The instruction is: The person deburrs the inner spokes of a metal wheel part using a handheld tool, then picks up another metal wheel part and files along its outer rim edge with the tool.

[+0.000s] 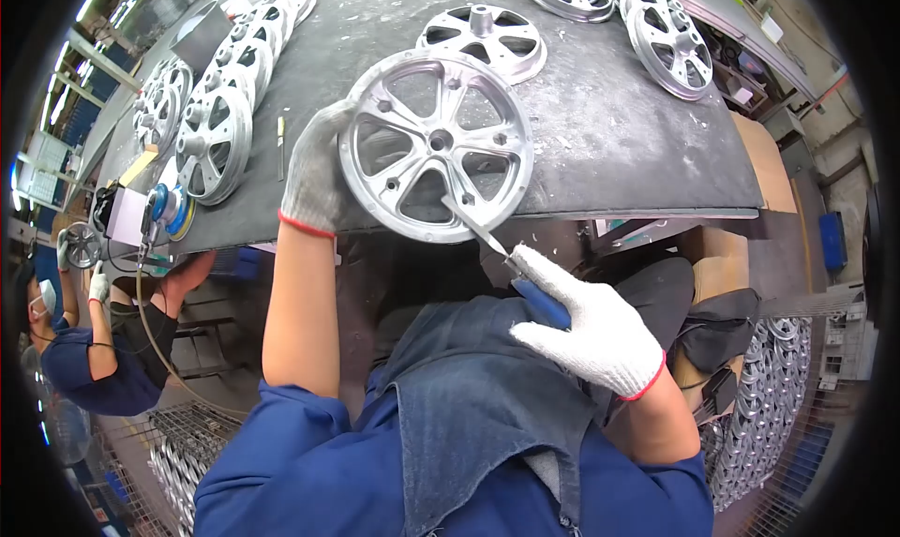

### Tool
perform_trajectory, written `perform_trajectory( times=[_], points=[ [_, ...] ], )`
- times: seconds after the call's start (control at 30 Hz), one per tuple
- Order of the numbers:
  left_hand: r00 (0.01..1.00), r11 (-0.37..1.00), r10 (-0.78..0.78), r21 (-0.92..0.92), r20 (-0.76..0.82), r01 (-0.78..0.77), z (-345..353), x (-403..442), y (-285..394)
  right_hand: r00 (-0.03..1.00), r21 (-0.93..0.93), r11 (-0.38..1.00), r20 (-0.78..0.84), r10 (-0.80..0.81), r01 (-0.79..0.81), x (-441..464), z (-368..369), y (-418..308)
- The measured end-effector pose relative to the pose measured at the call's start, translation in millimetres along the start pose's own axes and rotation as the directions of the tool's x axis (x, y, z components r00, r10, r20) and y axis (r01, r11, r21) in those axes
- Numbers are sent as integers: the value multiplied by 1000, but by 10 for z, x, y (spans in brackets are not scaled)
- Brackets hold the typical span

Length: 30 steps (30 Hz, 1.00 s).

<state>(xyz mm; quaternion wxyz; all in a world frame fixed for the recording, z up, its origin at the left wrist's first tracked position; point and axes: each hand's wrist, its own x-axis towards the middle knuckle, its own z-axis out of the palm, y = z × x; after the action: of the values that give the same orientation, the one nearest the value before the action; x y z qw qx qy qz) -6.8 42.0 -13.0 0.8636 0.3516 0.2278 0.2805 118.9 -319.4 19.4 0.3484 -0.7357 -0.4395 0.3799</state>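
A silver spoked metal wheel (454,143) is held up over the table's front edge, its open face toward me. My left hand (321,167), in a grey-white knit glove with a red cuff, grips the wheel's left rim; some of the fingers are hidden behind it. In a white glove, my right hand (605,326) is closed around a blue-handled scraper (542,303). The scraper's narrow metal blade crosses the lower right rim of the wheel, with the tip by a spoke opening. Whether the blade touches the metal I cannot tell.
Another wheel (506,33) lies behind on the dark table (619,153), among pale shavings. Rows of wheels (217,143) lean at left and right (670,50). A blue sander (169,209) sits at the left edge. Beyond it, a co-worker (94,350) holds a wheel.
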Motion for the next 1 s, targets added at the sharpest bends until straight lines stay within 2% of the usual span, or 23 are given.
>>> perform_trajectory(
  times=[0.07, 0.1, 0.17, 0.2, 0.23, 0.3, 0.4, 0.43, 0.47, 0.5, 0.53, 0.57, 0.6, 0.63, 0.7, 0.73, 0.77, 0.83, 0.87, 0.9, 0.93, 0.97, 1.0],
  points=[
    [972, 942, -98, 336, 215, 20, -479, 370, 107, 1000, -73, 997, 29, 10, -8, -12, -34, -56],
    [971, 942, -99, 336, 216, 21, -329, 278, 103, 999, -116, 993, 38, 14, -10, -27, -35, -70],
    [971, 785, 198, 571, 136, -240, 95, -32, 50, 999, -160, 987, 42, 23, -16, -44, -21, -57],
    [819, 377, 340, 731, 463, -569, -13, -75, 24, 997, -213, 975, 29, 71, -63, -52, 18, -32],
    [821, 383, 329, 728, 467, -568, 32, -131, -31, 992, -261, 958, 14, 123, -115, -62, 56, -23],
    [842, 573, 359, 617, 402, -540, 251, -299, -154, 981, -233, 957, 44, 187, -172, -89, 76, -76],
    [871, 785, 403, 383, 280, -486, 672, -522, -292, 997, 4, 999, -63, -49, 50, -91, 172, 124],
    [882, 835, 405, 295, 239, -464, 748, -547, -337, 997, 4, 999, -61, -49, 49, -70, 148, 155],
    [855, 806, 455, 293, 249, -514, 732, -522, -432, 990, -29, 998, -125, -63, 60, -18, 106, 172],
    [818, 806, 521, 174, 242, -565, 676, -437, -639, 979, -61, 996, -190, -79, 68, 34, 70, 173],
    [831, 803, 515, 222, 210, -553, 658, -429, -783, 979, -91, 995, -200, 21, -40, 95, 23, 164],
    [839, 796, 514, 264, 179, -544, 655, -433, -869, 973, -207, 971, -221, 70, -117, 130, -21, 162],
    [852, 831, 491, 197, 179, -520, 620, -433, -868, 970, -229, 970, -243, 29, -86, 144, -36, 208],
    [814, 766, 532, 277, 234, -580, 577, -433, -763, 964, -246, 967, -265, -3, -64, 140, -33, 258],
    [915, 852, 358, 336, 185, -402, 518, -428, -594, 965, -279, 954, -259, 35, -110, 126, -34, 215],
    [910, 881, 354, 249, 215, -401, 490, -422, -602, 966, -317, 938, -251, 59, -140, 134, -43, 187],
    [910, 879, 357, 252, 212, -404, 483, -434, -617, 967, -318, 939, -247, 55, -134, 131, -40, 171],
    [847, 740, 474, 411, 242, -532, 510, -514, -711, 981, -274, 956, -187, 53, -104, 73, 14, 163],
    [817, 693, 506, 435, 275, -575, 527, -590, -780, 985, -195, 981, -172, -17, -17, 37, 53, 203],
    [787, 639, 568, 472, 241, -607, 571, -639, -882, 976, -239, 968, -179, -124, 80, 13, 134, 327],
    [741, 561, 615, 510, 272, -652, 507, -664, -946, 990, 64, 991, -67, 124, -119, -4, 72, 114],
    [690, 477, 656, 541, 305, -693, 419, -686, -1024, 941, 330, 881, 112, 321, -339, -20, 6, -98],
    [696, 457, 674, 601, 247, -656, 369, -739, -1051, 941, 332, 880, 107, 322, -339, -18, 13, -51]
  ],
)
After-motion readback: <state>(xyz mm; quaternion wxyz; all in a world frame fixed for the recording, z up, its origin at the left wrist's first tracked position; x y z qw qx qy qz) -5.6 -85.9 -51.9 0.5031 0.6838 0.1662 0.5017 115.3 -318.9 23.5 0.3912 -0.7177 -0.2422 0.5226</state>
